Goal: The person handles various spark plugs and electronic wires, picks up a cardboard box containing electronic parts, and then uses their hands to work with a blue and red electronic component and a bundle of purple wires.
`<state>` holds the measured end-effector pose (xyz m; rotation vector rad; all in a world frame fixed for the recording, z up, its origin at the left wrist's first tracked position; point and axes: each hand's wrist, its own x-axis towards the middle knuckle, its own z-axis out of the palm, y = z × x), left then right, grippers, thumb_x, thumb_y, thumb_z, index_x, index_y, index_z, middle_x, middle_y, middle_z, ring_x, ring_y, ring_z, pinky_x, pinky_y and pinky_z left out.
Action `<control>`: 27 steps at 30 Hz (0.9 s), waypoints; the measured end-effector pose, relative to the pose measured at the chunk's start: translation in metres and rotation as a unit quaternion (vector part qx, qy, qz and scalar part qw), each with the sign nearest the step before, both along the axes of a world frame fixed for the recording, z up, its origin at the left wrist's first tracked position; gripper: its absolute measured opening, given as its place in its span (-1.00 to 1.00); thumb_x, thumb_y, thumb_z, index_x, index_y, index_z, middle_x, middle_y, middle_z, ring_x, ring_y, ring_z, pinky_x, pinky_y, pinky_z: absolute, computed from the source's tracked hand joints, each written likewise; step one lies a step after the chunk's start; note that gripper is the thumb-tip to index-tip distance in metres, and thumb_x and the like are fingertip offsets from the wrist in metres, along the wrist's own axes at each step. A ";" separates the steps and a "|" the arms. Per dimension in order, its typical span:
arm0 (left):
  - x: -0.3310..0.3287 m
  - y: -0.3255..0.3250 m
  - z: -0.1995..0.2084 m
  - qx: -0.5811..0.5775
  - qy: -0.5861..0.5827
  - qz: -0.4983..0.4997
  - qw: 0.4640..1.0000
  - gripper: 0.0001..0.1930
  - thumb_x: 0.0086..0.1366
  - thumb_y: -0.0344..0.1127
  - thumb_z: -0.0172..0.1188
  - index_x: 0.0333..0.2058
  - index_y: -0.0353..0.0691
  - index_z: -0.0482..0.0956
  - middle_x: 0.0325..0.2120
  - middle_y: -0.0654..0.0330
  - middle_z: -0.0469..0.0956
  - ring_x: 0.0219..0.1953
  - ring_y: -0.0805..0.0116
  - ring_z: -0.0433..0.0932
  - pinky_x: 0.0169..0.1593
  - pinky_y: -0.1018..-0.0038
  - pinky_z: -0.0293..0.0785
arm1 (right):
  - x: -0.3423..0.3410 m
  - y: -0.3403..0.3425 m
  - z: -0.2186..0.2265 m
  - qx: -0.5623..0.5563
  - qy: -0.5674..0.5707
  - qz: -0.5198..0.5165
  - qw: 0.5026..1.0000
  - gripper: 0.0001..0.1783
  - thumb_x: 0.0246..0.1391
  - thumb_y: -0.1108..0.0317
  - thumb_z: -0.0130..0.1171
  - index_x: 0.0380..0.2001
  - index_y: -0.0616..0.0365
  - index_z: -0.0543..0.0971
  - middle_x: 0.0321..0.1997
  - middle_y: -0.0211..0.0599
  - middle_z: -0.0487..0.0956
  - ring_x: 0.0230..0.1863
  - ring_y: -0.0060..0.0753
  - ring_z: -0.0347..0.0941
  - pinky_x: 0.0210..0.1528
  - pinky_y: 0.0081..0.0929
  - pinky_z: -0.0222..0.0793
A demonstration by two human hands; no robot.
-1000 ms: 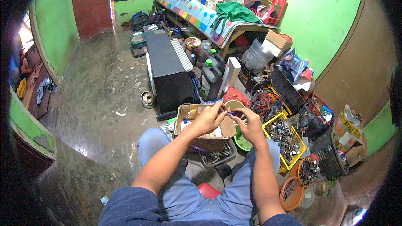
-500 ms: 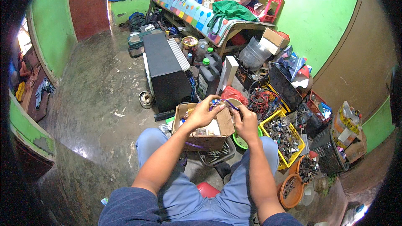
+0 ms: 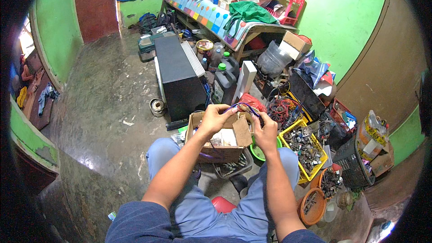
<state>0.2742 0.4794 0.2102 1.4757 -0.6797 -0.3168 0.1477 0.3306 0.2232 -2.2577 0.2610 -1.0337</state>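
From where I stand, I can't make out the fingertips of the left hand (image 3: 218, 119) well; they curl away behind its knuckles, and the thumb shows along the near side. The right hand (image 3: 265, 127) is clearer, though where its fingers meet the purple cord (image 3: 243, 104) is too small to read. Both hands look pinched on that cord. Its ends are lost to me; a purple stretch also hangs low before the cardboard box (image 3: 243, 131), but I can't tell whether it's the same piece. The left wrist covers part of the box's contents, and in the doorway on the left another person (image 3: 27, 74) is half cut off.

A second ago the hands were nearly together with only a short bit of purple between them; now they stand farther apart and the cord shows as an arch. The box sits where it was.

The cord is thin, bluish purple and smooth-looking, bowed upward between the hands, over the box's far right corner and in front of the red plastic bag (image 3: 252, 101).
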 end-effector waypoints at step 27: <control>-0.009 -0.011 -0.009 -0.129 0.145 -0.042 0.980 -0.76 0.40 -0.27 0.17 -0.12 -0.34 0.58 -0.37 0.31 0.58 -0.32 0.59 0.51 -0.22 0.60 0.45 | 0.010 0.014 -0.019 0.131 0.002 0.032 0.991 -0.76 0.23 0.34 0.17 -0.20 0.34 0.61 -0.47 -0.26 0.60 -0.43 -0.55 0.44 -0.32 -0.46 0.38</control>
